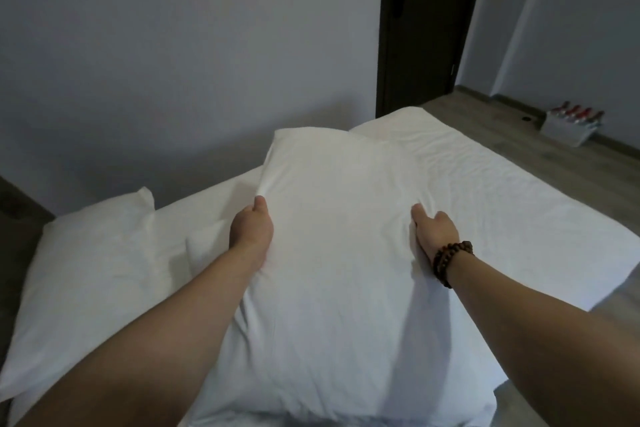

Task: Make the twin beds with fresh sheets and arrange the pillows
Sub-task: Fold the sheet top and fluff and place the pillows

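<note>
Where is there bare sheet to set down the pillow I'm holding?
Bare sheet runs right of the held pillow, out to the far corner by the door. A narrower strip lies between it and the second pillow, by the wall. The left end is crowded by that pillow.

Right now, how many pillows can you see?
2: the middle pillow, gripped by the left hand and right hand; the left pillow, lying on the bed. More may be hidden.
</note>
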`<action>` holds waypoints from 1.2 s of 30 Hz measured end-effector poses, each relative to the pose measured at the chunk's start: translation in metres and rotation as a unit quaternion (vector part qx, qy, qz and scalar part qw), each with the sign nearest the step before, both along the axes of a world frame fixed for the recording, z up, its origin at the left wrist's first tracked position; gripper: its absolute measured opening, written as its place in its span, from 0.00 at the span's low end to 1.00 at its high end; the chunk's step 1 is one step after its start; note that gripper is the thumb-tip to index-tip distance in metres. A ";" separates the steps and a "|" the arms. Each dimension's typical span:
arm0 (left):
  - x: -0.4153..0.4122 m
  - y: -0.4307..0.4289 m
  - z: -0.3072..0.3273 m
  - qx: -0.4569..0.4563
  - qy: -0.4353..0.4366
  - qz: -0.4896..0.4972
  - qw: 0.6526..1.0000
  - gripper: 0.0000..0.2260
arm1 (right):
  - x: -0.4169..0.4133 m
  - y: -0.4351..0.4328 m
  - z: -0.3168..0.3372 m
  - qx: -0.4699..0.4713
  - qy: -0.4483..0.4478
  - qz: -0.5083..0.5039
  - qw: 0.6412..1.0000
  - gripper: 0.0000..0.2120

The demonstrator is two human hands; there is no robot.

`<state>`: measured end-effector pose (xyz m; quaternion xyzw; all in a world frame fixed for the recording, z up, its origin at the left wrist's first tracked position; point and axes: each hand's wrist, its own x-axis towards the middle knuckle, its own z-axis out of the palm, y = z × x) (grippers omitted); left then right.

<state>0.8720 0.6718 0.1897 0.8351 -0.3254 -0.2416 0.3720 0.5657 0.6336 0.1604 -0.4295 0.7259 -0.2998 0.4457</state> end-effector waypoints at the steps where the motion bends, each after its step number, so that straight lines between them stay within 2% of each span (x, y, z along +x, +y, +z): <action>1: -0.019 -0.012 -0.007 0.007 0.001 0.002 1.000 0.26 | -0.018 -0.015 -0.008 0.008 -0.001 0.001 1.000 0.36; 7: -0.116 -0.078 -0.045 0.071 -0.010 -0.010 0.997 0.25 | -0.112 -0.097 -0.045 0.054 0.021 0.020 0.998 0.34; 12: -0.178 -0.128 -0.073 0.091 0.012 -0.004 0.996 0.24 | -0.171 -0.155 -0.069 0.056 0.043 0.032 0.997 0.29; 18: -0.238 -0.187 -0.083 0.116 0.029 -0.022 0.993 0.24 | -0.224 -0.222 -0.081 0.051 0.091 0.038 0.994 0.29; 20: -0.249 -0.204 -0.085 0.144 0.028 -0.035 0.989 0.23 | -0.237 -0.243 -0.081 0.043 0.123 0.032 0.991 0.28; 23: -0.251 -0.222 -0.100 0.218 0.054 -0.096 0.970 0.17 | -0.249 -0.268 -0.084 0.065 0.249 0.024 0.966 0.22; 24: -0.247 -0.226 -0.111 0.245 0.074 -0.125 0.959 0.20 | -0.250 -0.272 -0.087 0.091 0.287 0.036 0.953 0.20; 26: -0.240 -0.224 -0.127 0.247 0.114 -0.167 0.948 0.26 | -0.243 -0.274 -0.092 0.131 0.306 0.082 0.939 0.21; 29: -0.236 -0.211 -0.128 0.269 0.145 -0.174 0.936 0.10 | -0.209 -0.262 -0.101 0.162 0.254 0.185 0.936 0.23; 30: -0.232 -0.205 -0.126 0.266 0.162 -0.166 0.936 0.07 | -0.194 -0.256 -0.105 0.167 0.232 0.203 0.937 0.24; 33: -0.206 -0.186 -0.132 0.270 0.149 -0.161 0.937 0.07 | -0.145 -0.239 -0.113 0.162 0.197 0.229 0.939 0.26; 36: -0.165 -0.163 -0.132 0.269 0.145 -0.127 0.944 0.06 | -0.090 -0.219 -0.115 0.161 0.178 0.260 0.935 0.22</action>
